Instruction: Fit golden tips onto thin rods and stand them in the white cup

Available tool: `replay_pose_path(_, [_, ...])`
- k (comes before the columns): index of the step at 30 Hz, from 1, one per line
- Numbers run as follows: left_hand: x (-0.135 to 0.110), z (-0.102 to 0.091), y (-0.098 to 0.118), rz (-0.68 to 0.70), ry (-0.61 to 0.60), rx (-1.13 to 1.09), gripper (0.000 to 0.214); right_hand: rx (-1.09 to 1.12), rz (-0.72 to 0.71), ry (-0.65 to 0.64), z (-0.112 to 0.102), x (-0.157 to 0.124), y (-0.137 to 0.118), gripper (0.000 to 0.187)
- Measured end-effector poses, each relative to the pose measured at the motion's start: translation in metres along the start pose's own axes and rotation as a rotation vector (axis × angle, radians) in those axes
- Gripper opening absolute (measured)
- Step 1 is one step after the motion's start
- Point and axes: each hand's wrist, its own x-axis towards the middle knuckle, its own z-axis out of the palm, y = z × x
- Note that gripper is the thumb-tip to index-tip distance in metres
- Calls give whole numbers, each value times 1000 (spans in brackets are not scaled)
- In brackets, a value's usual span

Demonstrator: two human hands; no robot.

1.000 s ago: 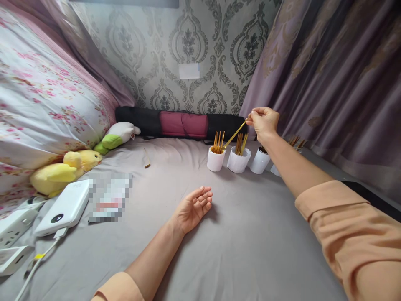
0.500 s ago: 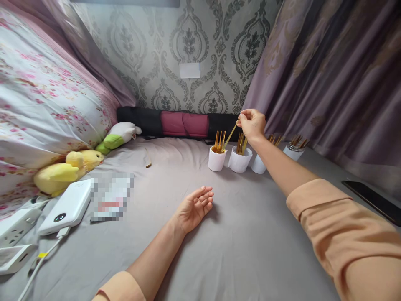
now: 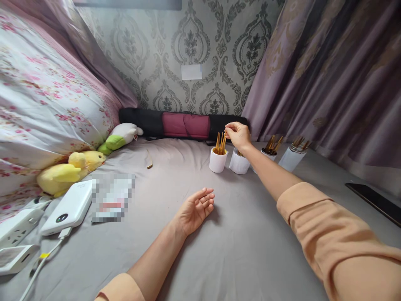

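My right hand (image 3: 238,136) is over the leftmost white-wrapped cup (image 3: 218,162). Its thumb and forefinger are closed at the top of a thin golden stick (image 3: 224,141), whose lower end is down in that cup among several similar sticks (image 3: 218,144). A second white-wrapped cup (image 3: 239,164) stands just to the right, its contents mostly hidden behind my right hand and wrist. My left hand (image 3: 196,212) rests on the grey sheet, palm turned up, with loosely bent fingers and nothing in it.
Further right stand a partly covered cup (image 3: 268,154) and a wrapped jar (image 3: 293,158), both holding sticks. A black phone (image 3: 374,202) lies at the right. At left are a white power bank (image 3: 69,209), plush toys (image 3: 72,171) and a blurred packet (image 3: 113,198). A small thin item (image 3: 149,164) lies alone.
My right hand has moved left and slightly down, bringing the slanted golden stick more upright in the leftmost cup. The left hand stays where it was. The view has shifted slightly.
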Motion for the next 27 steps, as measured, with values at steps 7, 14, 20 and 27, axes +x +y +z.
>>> replay_pose_path(7, [0, 0, 0, 7, 7, 0, 25, -25, 38, -57, 5, -6, 4, 11])
replay_pose_path(14, [1, -2, 0, 7, -6, -6, 26, -57, 20, -61, 4, -7, 6, 16])
replay_pose_path(20, [0, 0, 0, 1, 4, 1, 26, -64, 18, -45, 4, -5, 12, 17])
replay_pose_path(27, [-1, 3, 0, 4, 19, 12, 25, -39, 48, -47, 3, -10, 8, 15])
